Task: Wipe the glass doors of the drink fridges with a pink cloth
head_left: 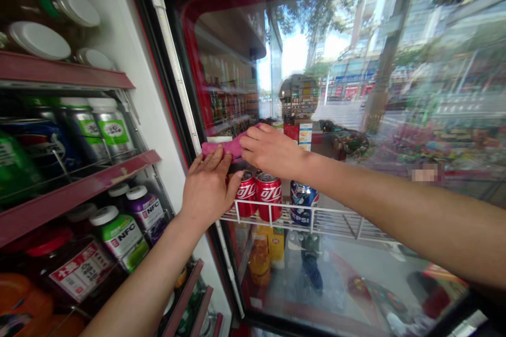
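Observation:
A pink cloth is against the inner side of a glass door, just above a white wire rack. My right hand grips the cloth's right part with bent fingers. On the cloth's left end lie the fingertips of my left hand, its thumb held apart. Right below the hands, two red cola cans stand upright in the rack; my left thumb partly covers the left one. A blue Pepsi can stands farther right, under my right forearm.
Left of me are fridge shelves with red edge strips, holding NFC juice bottles, silver bottles and white-lidded jars. A white strip runs along the door's black frame. Street and shop reflections show in the glass.

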Motion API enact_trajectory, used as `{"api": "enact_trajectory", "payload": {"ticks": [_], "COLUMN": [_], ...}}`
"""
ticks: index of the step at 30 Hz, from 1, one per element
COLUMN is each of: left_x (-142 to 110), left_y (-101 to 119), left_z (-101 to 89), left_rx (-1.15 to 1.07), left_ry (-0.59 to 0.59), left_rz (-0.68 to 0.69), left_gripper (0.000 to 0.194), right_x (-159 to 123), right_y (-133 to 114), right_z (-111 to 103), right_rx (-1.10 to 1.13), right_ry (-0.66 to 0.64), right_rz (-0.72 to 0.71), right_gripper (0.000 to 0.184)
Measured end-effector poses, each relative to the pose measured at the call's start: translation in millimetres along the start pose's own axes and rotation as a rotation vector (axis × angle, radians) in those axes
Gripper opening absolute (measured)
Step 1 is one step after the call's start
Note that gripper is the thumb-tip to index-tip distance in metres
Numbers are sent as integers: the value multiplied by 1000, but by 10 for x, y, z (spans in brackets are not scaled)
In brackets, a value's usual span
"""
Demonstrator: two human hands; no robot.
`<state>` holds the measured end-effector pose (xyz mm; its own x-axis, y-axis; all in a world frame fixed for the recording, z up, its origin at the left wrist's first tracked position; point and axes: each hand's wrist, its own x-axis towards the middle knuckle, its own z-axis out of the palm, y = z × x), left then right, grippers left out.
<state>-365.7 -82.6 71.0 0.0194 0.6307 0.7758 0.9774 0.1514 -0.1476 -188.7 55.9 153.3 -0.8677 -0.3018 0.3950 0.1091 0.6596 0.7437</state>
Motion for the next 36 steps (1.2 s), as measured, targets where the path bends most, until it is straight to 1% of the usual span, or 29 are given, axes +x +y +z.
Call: {"api": "enact_trajectory", "payload": {"ticks": [4, 8, 12, 19, 26, 36], "left_x": [-7, 15, 43, 88, 156, 246], "left_y": [97, 215, 322, 531, 761, 1064], "left_z": [20, 20, 15, 5, -4, -32], "left_rx": [-15, -17, -6, 8, -16, -23], "left_ry": [4, 7, 20, 51, 45, 47], "left_rz": [9, 7, 36, 82, 113, 148], "left_gripper": [62, 64, 64, 62, 63, 64], "right_x": [-135, -264, -389, -641, -919, -1256], "right_y": [19, 35, 54, 106, 148, 209], "right_z": [10, -33, -52, -41, -132, -236], "right_rx": [-31, -43, -48, -45, -67, -86], "right_ry": [48, 37, 21, 58, 70, 96], "right_rz": [-8, -5, -1, 5, 31, 52], "right_gripper": [18, 16, 16, 17, 15, 16]}}
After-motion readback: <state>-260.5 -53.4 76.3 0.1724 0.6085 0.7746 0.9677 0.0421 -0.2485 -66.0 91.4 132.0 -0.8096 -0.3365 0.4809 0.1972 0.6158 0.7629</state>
